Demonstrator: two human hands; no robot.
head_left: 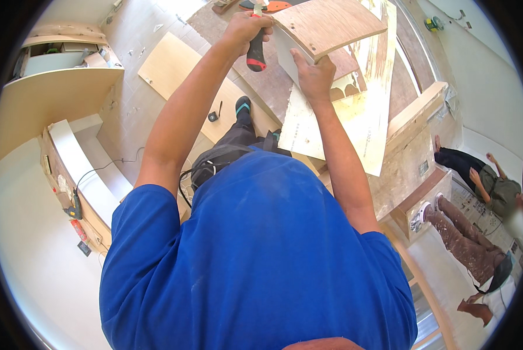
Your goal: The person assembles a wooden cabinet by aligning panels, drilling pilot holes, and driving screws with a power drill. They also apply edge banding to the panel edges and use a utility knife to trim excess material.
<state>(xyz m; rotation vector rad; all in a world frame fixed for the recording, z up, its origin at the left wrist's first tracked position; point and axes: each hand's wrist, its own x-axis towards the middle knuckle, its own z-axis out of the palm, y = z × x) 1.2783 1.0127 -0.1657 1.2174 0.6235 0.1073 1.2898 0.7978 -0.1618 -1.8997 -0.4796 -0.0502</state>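
My left hand (247, 30) is closed around a tool with a black-and-red handle (255, 53). Its handle points down toward me, and I cannot make out what kind of tool it is. My right hand (316, 74) grips the near corner of a plywood panel (334, 26), which has a pale side face and a few small dark spots near its edge. The panel is held tilted over the work surface, its left corner close to my left fist. Beneath lies a large pale yellow sheet (337, 131) with worn brown patches.
A tape measure (213, 116) lies on a pale board (183, 76) by my foot. At left, a cordless drill (74, 207) rests near a white-topped cabinet (81, 157). An orange object (278, 6) lies at the far edge. Two people (477, 256) are at the right.
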